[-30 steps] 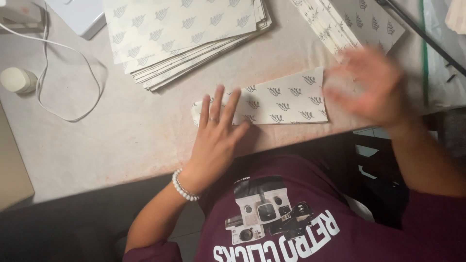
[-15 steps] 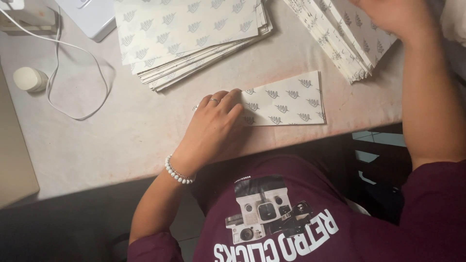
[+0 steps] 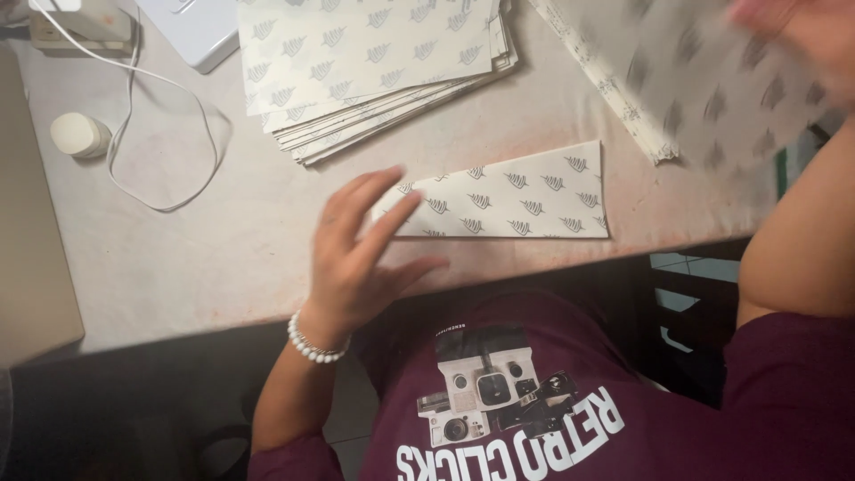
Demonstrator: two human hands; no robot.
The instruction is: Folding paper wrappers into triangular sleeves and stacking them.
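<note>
A folded strip of white paper with a grey leaf pattern (image 3: 525, 196) lies on the table near its front edge. My left hand (image 3: 356, 258), with a white bead bracelet at the wrist, hovers just over the strip's left end, fingers spread and holding nothing. My right hand (image 3: 802, 36) is blurred at the top right corner. It grips a large sheet of the same patterned paper (image 3: 695, 89), which is lifted off the right-hand pile and also blurred.
A thick stack of patterned sheets (image 3: 374, 62) sits at the back centre. A white cable (image 3: 178, 134) loops at the left, near a small round white object (image 3: 78, 135) and a white device (image 3: 191, 27). A tan flat slab (image 3: 27, 223) borders the left edge.
My left hand has lifted off the folded strip and opened its fingers. My right hand has raised a patterned sheet from the right pile.
</note>
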